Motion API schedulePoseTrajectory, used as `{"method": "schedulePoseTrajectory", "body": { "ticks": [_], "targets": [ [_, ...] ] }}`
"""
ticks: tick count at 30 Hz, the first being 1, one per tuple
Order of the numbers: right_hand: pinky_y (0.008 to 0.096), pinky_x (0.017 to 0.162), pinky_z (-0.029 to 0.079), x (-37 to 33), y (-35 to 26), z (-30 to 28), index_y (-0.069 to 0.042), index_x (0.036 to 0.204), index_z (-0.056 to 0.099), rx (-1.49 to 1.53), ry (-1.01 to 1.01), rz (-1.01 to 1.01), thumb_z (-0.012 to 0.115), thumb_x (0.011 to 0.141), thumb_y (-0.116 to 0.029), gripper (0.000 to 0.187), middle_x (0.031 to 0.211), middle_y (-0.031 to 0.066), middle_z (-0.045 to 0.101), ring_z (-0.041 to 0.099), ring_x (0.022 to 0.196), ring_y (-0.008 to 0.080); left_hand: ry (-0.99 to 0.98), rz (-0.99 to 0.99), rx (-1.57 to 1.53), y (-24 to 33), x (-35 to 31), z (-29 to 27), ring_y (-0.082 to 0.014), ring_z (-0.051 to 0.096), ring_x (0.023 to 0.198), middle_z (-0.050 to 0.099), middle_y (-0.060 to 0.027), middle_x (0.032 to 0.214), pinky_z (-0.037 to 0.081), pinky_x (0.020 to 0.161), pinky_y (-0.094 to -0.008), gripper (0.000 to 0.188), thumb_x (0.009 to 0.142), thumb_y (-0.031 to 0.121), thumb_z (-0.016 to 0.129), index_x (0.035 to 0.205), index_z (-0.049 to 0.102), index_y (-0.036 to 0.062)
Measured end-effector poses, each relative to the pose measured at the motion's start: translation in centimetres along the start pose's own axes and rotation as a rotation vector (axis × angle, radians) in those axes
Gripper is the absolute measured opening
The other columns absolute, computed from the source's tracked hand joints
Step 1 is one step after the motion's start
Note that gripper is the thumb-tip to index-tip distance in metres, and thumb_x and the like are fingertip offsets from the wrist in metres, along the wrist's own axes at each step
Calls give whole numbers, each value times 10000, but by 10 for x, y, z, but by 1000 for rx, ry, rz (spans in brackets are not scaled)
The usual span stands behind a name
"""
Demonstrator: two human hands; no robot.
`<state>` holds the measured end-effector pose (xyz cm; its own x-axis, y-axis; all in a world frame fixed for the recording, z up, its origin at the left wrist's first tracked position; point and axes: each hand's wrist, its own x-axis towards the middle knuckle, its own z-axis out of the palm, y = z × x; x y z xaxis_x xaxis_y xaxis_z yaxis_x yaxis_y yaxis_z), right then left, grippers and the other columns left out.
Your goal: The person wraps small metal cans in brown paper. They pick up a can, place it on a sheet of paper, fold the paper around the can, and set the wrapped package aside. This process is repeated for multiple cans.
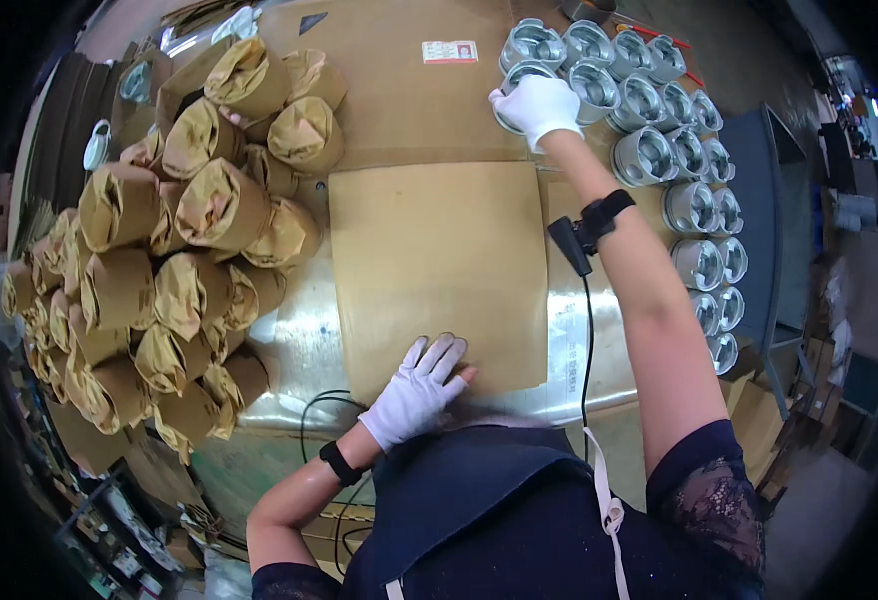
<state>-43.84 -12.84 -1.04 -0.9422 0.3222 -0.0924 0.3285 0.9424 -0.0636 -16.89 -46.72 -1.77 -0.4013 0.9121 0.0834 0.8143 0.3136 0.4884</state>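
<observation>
My right hand (pixel 539 105), in a white glove, reaches out to the far right. It grips the rim of a silvery metal piston (pixel 520 74) standing in a group of similar ones; part of that piston is hidden under the glove. My left hand (pixel 414 395), also gloved, rests with fingers stretched out on the near edge of a brown paper sheet (pixel 439 270). The sheet lies flat in front of me, perhaps the top one of a stack.
Many paper-wrapped cylinders (pixel 224 205) are piled up on the left. Rows of bare pistons (pixel 644 155) line the right side. A card with a small photo (pixel 449 52) lies on the far cardboard. A black cable (pixel 587 360) hangs from my right wrist strap.
</observation>
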Motion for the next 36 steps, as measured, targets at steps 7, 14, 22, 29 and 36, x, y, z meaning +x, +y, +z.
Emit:
{"method": "schedulePoseTrajectory", "body": {
  "ticks": [7,14,22,29,36],
  "targets": [
    [301,801,539,-110,38,-45,-106,1195,768,1040,-446,80,717,877,-499,508,1017,28,736,671,924,140,165,-88,-64,7,-24,33,-329,564,1311,598,-129,1375,473,1096,-492,352,831,131,717,1174,667,76],
    [303,893,538,-241,17,-30,-11,1266,711,1316,-898,306,735,939,-370,486,1126,20,724,677,990,125,210,9,-25,5,-40,39,-331,612,1220,636,-152,1239,516,1041,-462,180,858,110,694,1016,657,33],
    [358,829,544,-290,-24,6,-127,1242,748,1038,-921,236,632,1007,-507,463,1065,43,772,716,965,165,340,-158,-55,24,-33,16,-349,642,1182,656,-170,1225,527,1041,-451,248,869,117,679,1092,649,13],
    [458,794,517,-243,-30,-60,-115,1235,677,-71,149,-644,842,719,-559,701,855,71,716,718,888,284,215,-479,-82,-59,83,-54,-332,719,1010,728,-153,1091,582,887,-433,284,901,157,684,1162,649,51],
    [435,1028,492,-193,-16,-22,-46,1306,631,235,-439,-586,873,602,-528,887,1048,166,732,687,1061,359,210,-36,269,-67,94,-64,-434,562,1297,645,-250,1238,400,1172,-535,699,684,432,810,1205,631,1]
  ]
}}
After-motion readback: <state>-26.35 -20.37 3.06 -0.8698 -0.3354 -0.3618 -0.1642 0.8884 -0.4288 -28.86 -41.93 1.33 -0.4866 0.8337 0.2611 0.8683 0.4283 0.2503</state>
